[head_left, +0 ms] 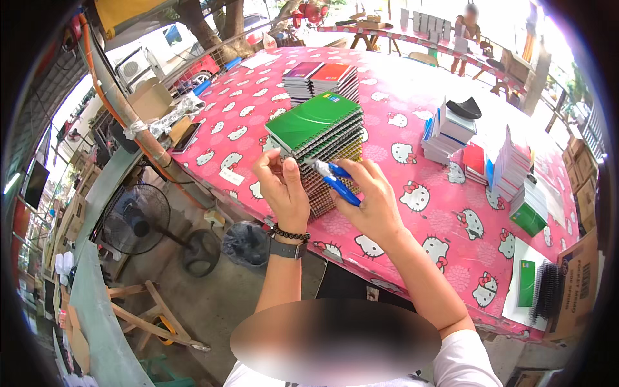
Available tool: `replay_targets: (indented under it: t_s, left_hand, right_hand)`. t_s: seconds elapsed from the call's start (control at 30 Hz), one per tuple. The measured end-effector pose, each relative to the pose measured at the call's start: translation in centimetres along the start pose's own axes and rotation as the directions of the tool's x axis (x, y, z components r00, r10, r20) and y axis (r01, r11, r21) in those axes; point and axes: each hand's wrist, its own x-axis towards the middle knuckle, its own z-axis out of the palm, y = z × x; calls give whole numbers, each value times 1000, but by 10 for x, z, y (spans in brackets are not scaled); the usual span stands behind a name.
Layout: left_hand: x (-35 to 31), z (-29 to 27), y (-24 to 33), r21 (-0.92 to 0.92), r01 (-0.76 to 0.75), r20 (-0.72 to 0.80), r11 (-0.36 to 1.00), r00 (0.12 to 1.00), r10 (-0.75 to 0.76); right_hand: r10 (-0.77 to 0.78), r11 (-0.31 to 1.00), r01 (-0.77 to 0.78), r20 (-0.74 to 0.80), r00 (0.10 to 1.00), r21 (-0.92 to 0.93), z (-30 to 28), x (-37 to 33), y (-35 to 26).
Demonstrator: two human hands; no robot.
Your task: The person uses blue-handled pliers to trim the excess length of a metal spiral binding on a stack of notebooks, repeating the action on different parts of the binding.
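Note:
A tall stack of spiral-bound notebooks point(314, 122) with a green cover on top stands on the pink table, its wire bindings facing me. My right hand point(374, 203) grips blue-handled pliers point(343, 186), their metal jaws at the bound edge near the top of the pile. My left hand point(285, 187) is at the near left corner of the top notebook, fingers curled and thumb upright. Whatever sits between those left fingertips is too small to make out. A dark beaded bracelet and a watch point(285, 248) are on my left wrist.
Behind the stack are more notebooks point(333, 72) with red and purple covers. Book piles point(449, 131) with a black tray on top stand to the right, near a green notebook block point(530, 209). Black binding coils and a carton point(576, 284) lie far right. A floor fan point(137, 219) stands left.

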Motion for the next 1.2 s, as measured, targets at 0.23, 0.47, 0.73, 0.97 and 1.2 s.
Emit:
replay_targets:
  t_s: [0.23,0.47,0.73,0.97,1.2]
  left_hand:
    - [0,-2,5,20,27,35,999,999,-28]
    - [3,0,9,107,-40,13,993,999,39]
    - [5,-1,6,161,23,17,987,1000,-26]
    - [5,1,6,181,28,-25,983,999,-23]
    - [2,9,15,162,32,-99,986,995,-16]
  right_hand:
    - [47,995,-51,-47,998,-80,11,3,-2]
    - [155,983,-147,67,986,-114,9,7,-10]
    - [141,976,-127,64,988,-177,3,4,-9]
    - [155,962,-138,58,986,-236,7,1,-11]
    - [182,959,-168,44,982,-230,1,3,-18]
